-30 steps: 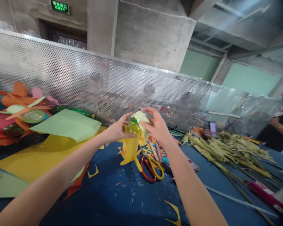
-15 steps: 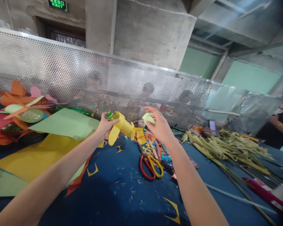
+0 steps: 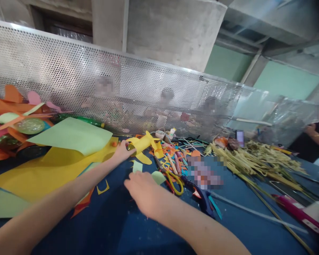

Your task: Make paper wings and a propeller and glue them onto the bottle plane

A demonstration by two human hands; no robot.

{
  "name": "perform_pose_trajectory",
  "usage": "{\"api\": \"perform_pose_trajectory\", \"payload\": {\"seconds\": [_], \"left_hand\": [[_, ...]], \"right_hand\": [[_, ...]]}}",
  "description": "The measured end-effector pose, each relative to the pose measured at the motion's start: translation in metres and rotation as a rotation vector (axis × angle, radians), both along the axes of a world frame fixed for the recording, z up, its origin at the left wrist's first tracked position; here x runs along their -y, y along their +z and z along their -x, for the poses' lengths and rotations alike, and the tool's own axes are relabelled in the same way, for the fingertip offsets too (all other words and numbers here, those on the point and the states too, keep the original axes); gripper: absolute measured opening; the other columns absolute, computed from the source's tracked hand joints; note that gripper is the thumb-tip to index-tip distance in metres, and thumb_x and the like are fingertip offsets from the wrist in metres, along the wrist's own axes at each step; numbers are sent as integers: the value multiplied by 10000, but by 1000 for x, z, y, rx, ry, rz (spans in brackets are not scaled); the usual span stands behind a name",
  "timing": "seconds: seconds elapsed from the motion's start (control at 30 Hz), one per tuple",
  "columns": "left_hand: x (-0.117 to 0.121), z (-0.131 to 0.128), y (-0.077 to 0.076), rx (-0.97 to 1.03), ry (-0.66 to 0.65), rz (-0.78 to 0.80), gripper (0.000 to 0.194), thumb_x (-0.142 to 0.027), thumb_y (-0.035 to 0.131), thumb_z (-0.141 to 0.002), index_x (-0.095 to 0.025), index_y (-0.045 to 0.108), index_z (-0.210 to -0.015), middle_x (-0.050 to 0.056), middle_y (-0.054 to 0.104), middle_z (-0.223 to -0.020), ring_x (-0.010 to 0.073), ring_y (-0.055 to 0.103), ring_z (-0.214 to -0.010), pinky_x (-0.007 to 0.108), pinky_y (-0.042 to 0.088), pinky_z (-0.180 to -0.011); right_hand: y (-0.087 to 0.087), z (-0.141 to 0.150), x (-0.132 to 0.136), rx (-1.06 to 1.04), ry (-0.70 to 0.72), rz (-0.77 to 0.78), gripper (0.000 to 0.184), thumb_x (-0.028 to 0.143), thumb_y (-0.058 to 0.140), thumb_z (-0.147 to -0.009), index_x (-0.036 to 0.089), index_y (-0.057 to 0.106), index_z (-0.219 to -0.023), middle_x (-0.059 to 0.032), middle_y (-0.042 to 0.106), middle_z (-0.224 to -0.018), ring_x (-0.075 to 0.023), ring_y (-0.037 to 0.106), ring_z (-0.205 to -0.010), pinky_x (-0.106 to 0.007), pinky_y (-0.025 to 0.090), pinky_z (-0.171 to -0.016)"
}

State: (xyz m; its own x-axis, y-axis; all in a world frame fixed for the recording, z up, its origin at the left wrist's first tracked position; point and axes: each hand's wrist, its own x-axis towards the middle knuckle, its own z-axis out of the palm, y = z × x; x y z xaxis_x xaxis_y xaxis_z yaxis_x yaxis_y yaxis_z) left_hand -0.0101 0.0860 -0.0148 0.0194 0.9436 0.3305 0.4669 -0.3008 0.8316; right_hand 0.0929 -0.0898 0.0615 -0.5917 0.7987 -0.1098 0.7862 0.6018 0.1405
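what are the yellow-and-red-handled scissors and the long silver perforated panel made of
Scissors: seemingly smooth plastic handles, judging by bright moulded loops; dark, narrow blades probably metal.
Perforated panel: likely shiny metal, from its glare and regular holes.

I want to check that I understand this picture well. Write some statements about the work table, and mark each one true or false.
1. The left hand holds the yellow-wrapped bottle. True.
2. The right hand is holding the scissors. False: they lie on the table, beyond this hand.
3. The large light green sheet lies partly over yellow paper. True.
4. Both scissor handles are blue. False: one is yellow and the other is red.
5. In this view, the pile of long leaves is to the right of the bottle. True.
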Motion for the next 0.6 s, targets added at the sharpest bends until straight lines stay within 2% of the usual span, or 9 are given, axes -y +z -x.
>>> {"api": "perform_pose_trajectory", "payload": {"seconds": [0.07,0.13,0.17,0.23,0.3,0.37,0.43,0.53,0.6], "left_hand": [[15,2,3,-70,-52,-118,316,-277,652,-650,-173,503,-908,72,538,-937,273,473,-1026,417,367,-910],[35,3,8,-124,-100,-225,281,-247,585,-721,-185,513,-986,87,508,-1050,268,422,-1113,431,308,-979],[46,4,11,-150,-139,-260,239,-238,555,-752,-192,526,-985,83,507,-1062,256,438,-1098,424,305,-986],[68,5,16,-192,-230,-299,142,-235,494,-812,-210,556,-937,56,542,-1017,223,488,-1042,385,340,-967],[88,6,19,-234,-323,-356,160,-235,409,-879,-213,553,-945,49,574,-967,207,518,-982,375,382,-919],[107,8,18,-248,-349,-400,176,-240,375,-904,-207,545,-933,51,580,-932,200,525,-942,364,412,-872],[123,11,16,-274,-380,-425,171,-222,376,-903,-205,545,-916,57,573,-939,201,521,-940,362,423,-857],[146,13,12,-363,-434,-480,164,-194,427,-873,-208,552,-979,73,543,-993,211,499,-978,389,414,-895],[157,14,10,-411,-482,-531,304,-178,477,-838,-220,510,-1137,102,483,-1117,231,458,-1066,411,402,-932]], "right_hand": [[-7,12,9,117,-56,64,451,90,708,-589,70,615,-1031,-158,631,-971,-307,602,-897,-395,510,-695],[-6,13,14,147,-74,109,515,98,715,-583,59,588,-1081,-167,617,-1010,-309,604,-876,-375,508,-633],[-2,10,16,127,-41,132,416,95,672,-636,68,602,-1045,-156,621,-1013,-286,617,-840,-352,498,-606],[11,-2,17,24,190,252,239,134,619,-714,108,634,-951,-97,660,-939,-212,631,-745,-284,461,-557],[29,-18,15,-85,209,335,178,256,633,-730,177,647,-889,-36,681,-879,-182,627,-691,-254,423,-505],[45,-36,7,-197,104,294,111,262,572,-781,213,652,-840,-4,682,-799,-156,621,-647,-236,405,-492],[54,-55,-6,-273,-15,330,180,268,476,-837,221,650,-841,4,675,-736,-127,606,-544,-228,405,-470],[55,-82,-35,-372,-218,252,186,260,487,-830,230,644,-924,-9,690,-850,-119,613,-527,-228,432,-480],[49,-97,-55,-260,-423,126,183,230,508,-817,223,664,-912,-21,698,-850,-133,625,-560,-234,446,-515]]}}
